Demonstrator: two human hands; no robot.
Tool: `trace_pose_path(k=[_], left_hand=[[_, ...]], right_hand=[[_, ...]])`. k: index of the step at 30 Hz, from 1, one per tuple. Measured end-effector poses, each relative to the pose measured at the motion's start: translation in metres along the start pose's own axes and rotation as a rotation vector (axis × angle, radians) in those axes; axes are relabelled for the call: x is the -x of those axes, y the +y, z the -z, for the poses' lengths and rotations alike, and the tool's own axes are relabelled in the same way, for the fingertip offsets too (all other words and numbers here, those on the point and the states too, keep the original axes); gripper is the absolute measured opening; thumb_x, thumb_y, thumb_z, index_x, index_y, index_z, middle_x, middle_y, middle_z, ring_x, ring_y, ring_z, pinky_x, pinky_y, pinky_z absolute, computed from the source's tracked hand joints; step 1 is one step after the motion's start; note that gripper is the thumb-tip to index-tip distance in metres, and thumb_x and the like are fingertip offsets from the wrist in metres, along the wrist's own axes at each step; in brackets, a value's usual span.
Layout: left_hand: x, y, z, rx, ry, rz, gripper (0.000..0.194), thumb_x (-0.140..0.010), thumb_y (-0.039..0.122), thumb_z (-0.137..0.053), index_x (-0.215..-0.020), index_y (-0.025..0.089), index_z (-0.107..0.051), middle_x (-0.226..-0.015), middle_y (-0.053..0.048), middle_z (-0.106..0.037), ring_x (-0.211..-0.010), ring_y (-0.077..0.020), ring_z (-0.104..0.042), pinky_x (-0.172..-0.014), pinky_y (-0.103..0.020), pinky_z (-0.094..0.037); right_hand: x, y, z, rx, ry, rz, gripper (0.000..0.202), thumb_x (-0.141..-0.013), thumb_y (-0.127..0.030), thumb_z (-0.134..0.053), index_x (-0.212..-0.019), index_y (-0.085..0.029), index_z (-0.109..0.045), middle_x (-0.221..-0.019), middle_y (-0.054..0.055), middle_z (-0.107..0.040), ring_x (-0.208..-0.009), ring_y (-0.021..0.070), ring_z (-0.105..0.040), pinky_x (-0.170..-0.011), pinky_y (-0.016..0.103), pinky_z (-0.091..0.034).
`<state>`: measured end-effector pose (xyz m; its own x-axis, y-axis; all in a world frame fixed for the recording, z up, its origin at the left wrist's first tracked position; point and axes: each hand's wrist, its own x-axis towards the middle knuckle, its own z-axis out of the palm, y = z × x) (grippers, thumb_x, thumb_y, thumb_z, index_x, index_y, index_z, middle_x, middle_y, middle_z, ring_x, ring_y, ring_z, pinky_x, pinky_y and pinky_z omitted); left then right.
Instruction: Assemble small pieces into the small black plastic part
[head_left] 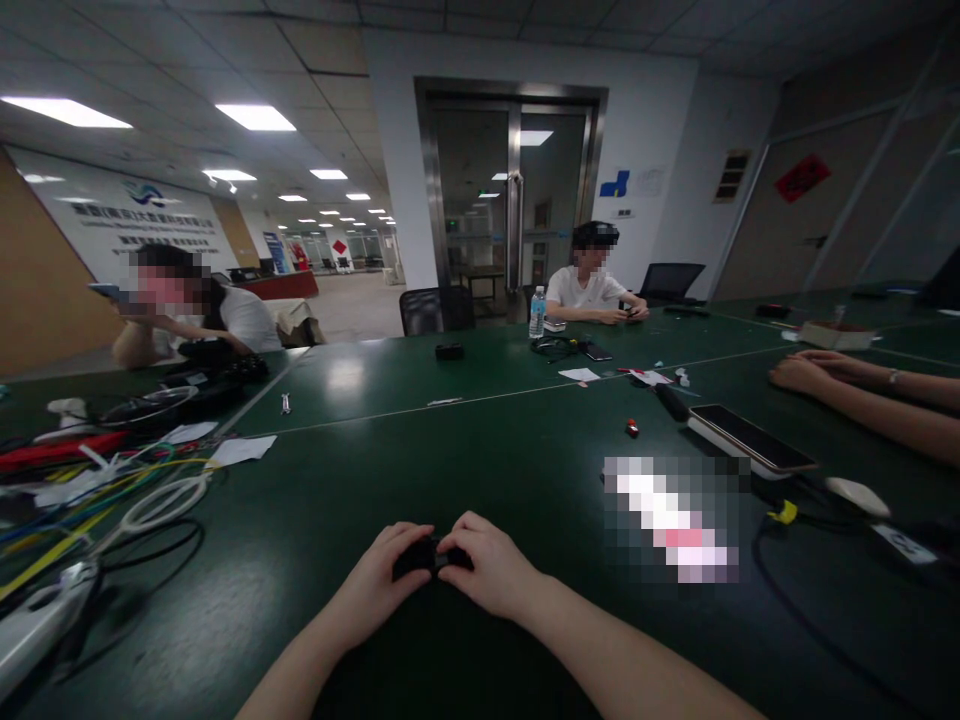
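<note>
Just over the near part of the green table (pixel 345 500), a small black object (pixel 432 556) sits between my two hands. My left hand (pixel 379 578) grips its left end between thumb and fingers. On the other end, the thumb and fingers of my right hand (pixel 489 568) are closed too. Fingers cover much of the object, and its kind cannot be made out against the dark tabletop.
Cables (pixel 161 500) and papers (pixel 244 450) crowd the left side. At right lie a phone (pixel 750 437) on a white case, a small red item (pixel 632 428) and a black cable. A water bottle (pixel 537 313) stands farther back. Other people sit left, across and right.
</note>
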<state>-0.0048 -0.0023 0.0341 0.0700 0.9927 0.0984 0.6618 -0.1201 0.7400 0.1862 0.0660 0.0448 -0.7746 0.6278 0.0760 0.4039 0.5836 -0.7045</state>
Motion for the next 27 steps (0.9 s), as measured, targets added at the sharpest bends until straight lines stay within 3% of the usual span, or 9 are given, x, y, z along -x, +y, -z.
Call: trace_pose_path(k=[13, 22, 27], left_hand=[[0.000, -0.008, -0.002, -0.025, 0.008, -0.035, 0.043, -0.075, 0.017, -0.060, -0.117, 0.025, -0.055, -0.114, -0.004, -0.054, -0.108, -0.0212, -0.049, -0.096, -0.036, -0.038], [0.000, -0.003, 0.000, -0.064, 0.012, -0.043, 0.045, -0.075, 0.021, -0.065, -0.118, 0.025, -0.054, -0.111, -0.004, -0.055, -0.104, -0.0209, -0.048, -0.093, -0.035, -0.039], [0.000, -0.003, -0.001, -0.060, 0.013, -0.044, 0.046, -0.074, 0.022, -0.066, -0.118, 0.024, -0.054, -0.111, -0.004, -0.055, -0.104, -0.0209, -0.048, -0.093, -0.034, -0.038]], right_hand=[[0.000, -0.003, 0.000, -0.025, 0.005, 0.003, 0.017, -0.081, -0.025, -0.058, -0.097, -0.024, -0.062, -0.102, 0.001, -0.053, -0.093, 0.0177, -0.054, -0.079, 0.031, -0.046], [-0.006, 0.002, 0.003, -0.204, 0.001, -0.068, 0.017, -0.080, -0.029, -0.057, -0.095, -0.024, -0.063, -0.100, 0.002, -0.055, -0.083, 0.0173, -0.055, -0.071, 0.030, -0.046], [-0.010, 0.016, 0.004, -0.315, 0.032, -0.137, 0.023, -0.082, -0.034, -0.054, -0.101, -0.023, -0.061, -0.093, 0.002, -0.060, -0.082, 0.0189, -0.057, -0.072, 0.033, -0.047]])
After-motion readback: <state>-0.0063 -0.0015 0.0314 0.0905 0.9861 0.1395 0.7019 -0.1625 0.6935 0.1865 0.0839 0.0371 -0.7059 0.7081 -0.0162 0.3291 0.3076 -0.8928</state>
